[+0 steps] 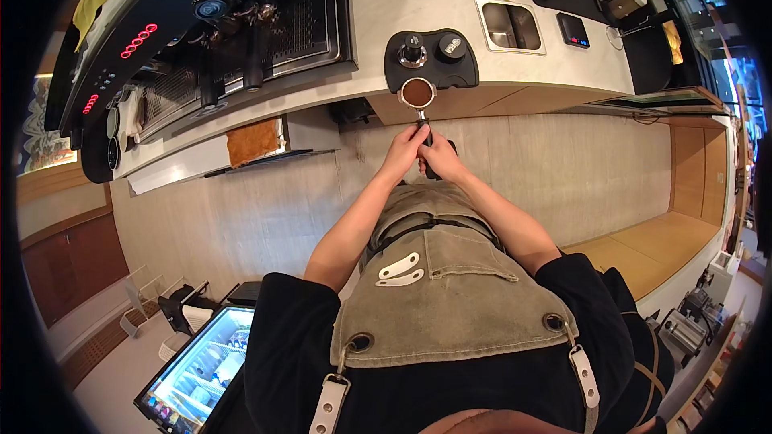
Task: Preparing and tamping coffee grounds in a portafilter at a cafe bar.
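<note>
Both my hands are on the black handle of a portafilter (418,93), whose metal basket holds brown ground coffee and faces up. My left hand (404,152) closes on the handle near its neck, and my right hand (443,158) wraps it from the other side. The basket is at the front edge of a black tamping mat (392,69); whether it touches the mat I cannot tell. On the mat stand a tamper (414,48) with a metal base and a black round tool (452,47) bearing writing.
An espresso machine (253,63) with portafilters is at the left of the counter. A steel inset bin (512,25), a black digital scale (573,31) and several metal cups lie to the right. A brown cloth (253,141) hangs below the counter. A person in black is behind at right.
</note>
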`<state>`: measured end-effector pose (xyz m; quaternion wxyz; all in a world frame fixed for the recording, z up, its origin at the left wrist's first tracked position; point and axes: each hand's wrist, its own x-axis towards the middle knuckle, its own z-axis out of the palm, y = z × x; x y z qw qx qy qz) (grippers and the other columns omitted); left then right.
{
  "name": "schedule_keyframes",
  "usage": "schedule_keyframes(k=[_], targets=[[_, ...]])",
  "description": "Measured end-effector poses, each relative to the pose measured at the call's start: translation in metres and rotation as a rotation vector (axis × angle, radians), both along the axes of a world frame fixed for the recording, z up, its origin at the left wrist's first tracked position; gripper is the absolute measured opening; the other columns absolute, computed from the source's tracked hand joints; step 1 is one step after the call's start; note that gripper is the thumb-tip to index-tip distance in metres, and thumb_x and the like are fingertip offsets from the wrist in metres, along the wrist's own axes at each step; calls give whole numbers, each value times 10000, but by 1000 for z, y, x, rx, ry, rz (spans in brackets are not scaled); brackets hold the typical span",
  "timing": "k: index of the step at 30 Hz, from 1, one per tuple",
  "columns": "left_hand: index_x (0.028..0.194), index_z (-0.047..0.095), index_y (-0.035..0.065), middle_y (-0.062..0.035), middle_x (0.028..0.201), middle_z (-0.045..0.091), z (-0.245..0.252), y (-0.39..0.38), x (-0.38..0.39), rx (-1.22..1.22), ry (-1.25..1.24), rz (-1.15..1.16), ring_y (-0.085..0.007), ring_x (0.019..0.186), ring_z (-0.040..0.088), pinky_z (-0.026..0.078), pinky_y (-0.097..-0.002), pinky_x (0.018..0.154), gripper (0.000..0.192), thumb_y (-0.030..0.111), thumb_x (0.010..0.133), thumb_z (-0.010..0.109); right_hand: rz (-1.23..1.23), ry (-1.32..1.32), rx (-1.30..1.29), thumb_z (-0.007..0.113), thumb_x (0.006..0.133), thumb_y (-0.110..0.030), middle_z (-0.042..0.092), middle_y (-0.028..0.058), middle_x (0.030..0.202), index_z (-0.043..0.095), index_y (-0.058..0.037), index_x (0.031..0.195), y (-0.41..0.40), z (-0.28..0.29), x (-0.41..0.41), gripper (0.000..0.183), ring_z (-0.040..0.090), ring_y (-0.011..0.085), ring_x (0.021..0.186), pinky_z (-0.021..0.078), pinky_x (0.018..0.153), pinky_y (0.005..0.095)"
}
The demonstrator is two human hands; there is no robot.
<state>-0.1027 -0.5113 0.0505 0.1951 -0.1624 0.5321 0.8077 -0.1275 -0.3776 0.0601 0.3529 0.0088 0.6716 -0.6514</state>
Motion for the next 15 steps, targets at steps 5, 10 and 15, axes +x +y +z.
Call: schedule_keyframes(k=[5, 10, 15], targets=[[1068, 663, 17, -55, 789, 627, 5, 3, -16, -120, -30, 15, -135, 544, 580, 460, -293, 451, 376, 374, 1044, 551, -24, 27, 18, 572, 965, -169, 637, 84, 767, 409, 58, 1319, -3, -25, -5, 451, 591, 159, 508, 482, 479, 310], [1034, 677, 21, -63, 891, 690, -12, 13, -15, -91, 42, 217, -102, 780, 621, 499, -265, 723, 377, 378, 1044, 558, 495, -14, -1, 640, 989, -351, 597, 137, 1297, 441, 17, 1426, 44, 6, -7, 604, 587, 201, 1196, 476, 1002, 350], [1151, 619, 33, -65, 970, 666, -1, 23, -12, 164, -83, 260, -172, 823, 693, 588, -320, 701, 343, 354, 1044, 566, 270, -150, 131, 459, 1060, -516, 551, 154, 1429, 383, -32, 1537, 167, -30, 9, 685, 547, 251, 1280, 436, 1082, 391]])
